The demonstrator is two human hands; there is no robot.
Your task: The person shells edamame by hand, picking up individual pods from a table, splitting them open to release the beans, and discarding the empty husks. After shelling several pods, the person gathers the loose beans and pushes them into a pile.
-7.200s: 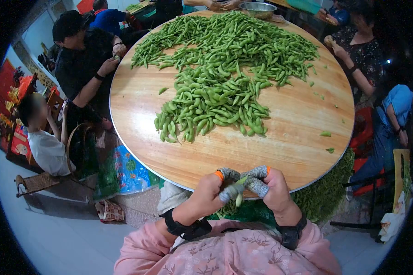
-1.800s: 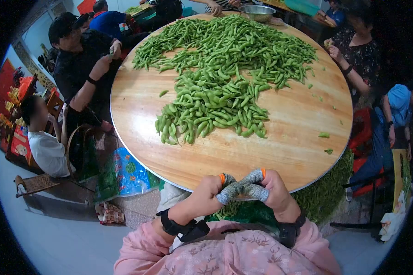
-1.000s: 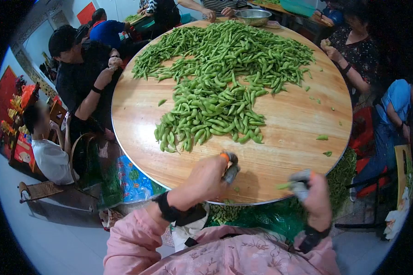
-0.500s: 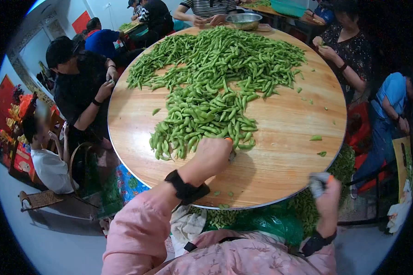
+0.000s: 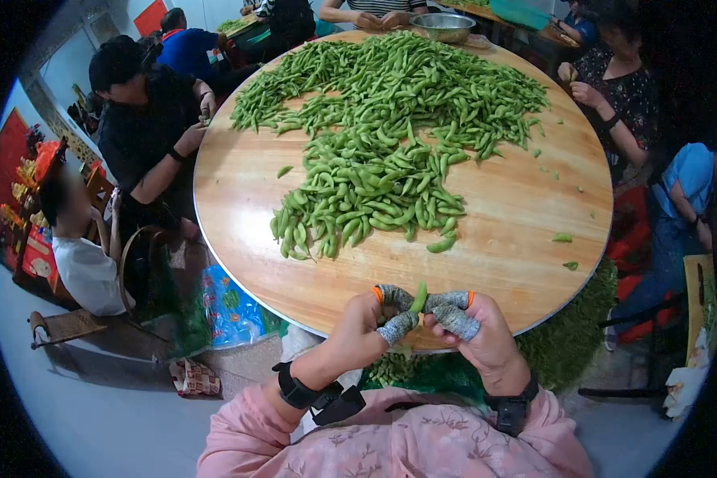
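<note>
Over the near edge of the round wooden table (image 5: 526, 263), my left hand (image 5: 366, 325) and my right hand (image 5: 479, 331) meet in front of me. Both wear grey knitted finger covers with orange rims. One green pod (image 5: 418, 299) stands up between the fingertips, pinched by my left thumb and finger. My right thumb and finger are pressed together right beside it; whatever lies between them is too small to make out. A large heap of green pods (image 5: 374, 183) spreads over the table beyond my hands.
A metal bowl (image 5: 444, 27) stands at the table's far edge. Several people sit around, some handling pods. Below the table are a green plastic sheet (image 5: 446, 376) and a pile of green pods (image 5: 570, 334) at the right. A few loose pods lie on the table's right side.
My left hand has come back from the heap toward me with a pod. My right hand has moved in from the right side to meet it.
</note>
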